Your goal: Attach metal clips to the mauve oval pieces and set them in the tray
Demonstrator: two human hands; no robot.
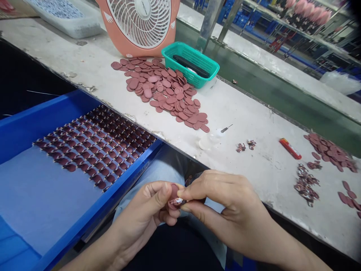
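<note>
L hand [149, 207] pinches brown disc [174, 191]; R hand [225, 192] grips small piece [177, 201] against it; disc prob. light, stiff-ish, best held by edges.

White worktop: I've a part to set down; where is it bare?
Mostly free: between the green basket and red item; between the white tub and large oval pile. Crowded: that pile and the small clusters beside the item.

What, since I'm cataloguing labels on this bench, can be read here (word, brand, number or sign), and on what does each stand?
No text is legible.
Orange plastic fan with white grille: mark on its round hub, too small and blurred to read.
Small red oblong object with pale markings: any lettering too blurred to read.
</note>
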